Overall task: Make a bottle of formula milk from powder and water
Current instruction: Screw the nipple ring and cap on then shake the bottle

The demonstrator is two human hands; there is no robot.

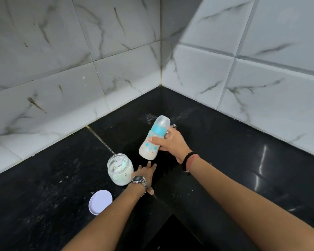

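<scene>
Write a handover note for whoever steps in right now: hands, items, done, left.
Right hand grips the capped bottle, tilted, off the counter, milky liquid inside.
Left hand open, fingers flat on the black counter beside the open powder jar.
Jar lid lies on the counter near the left forearm.
Done: powder and water in, bottle closed.
Left: probably finish mixing, set bottle down, relid jar.

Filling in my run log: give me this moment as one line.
right hand: grips capped bottle, tilted, milky inside | left hand: open, on counter beside open powder jar | lid: off, on counter
</scene>
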